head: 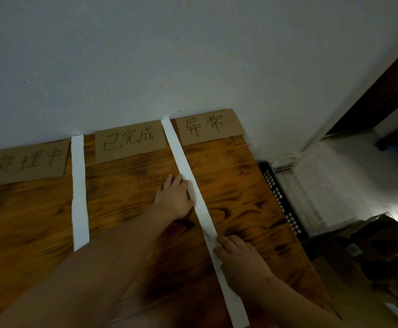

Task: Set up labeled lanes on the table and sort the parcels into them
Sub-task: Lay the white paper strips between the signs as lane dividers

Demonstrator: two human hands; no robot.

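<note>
Marking a lane border, the white strip (186,172) is pressed to the table (240,185) by the left hand (173,197) and right hand (239,258), fingers flat, nothing gripped, likely to straighten it.

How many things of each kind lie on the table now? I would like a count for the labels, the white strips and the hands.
Cardboard labels: 3
White strips: 2
Hands: 2, left hand and right hand
Total: 7
</note>
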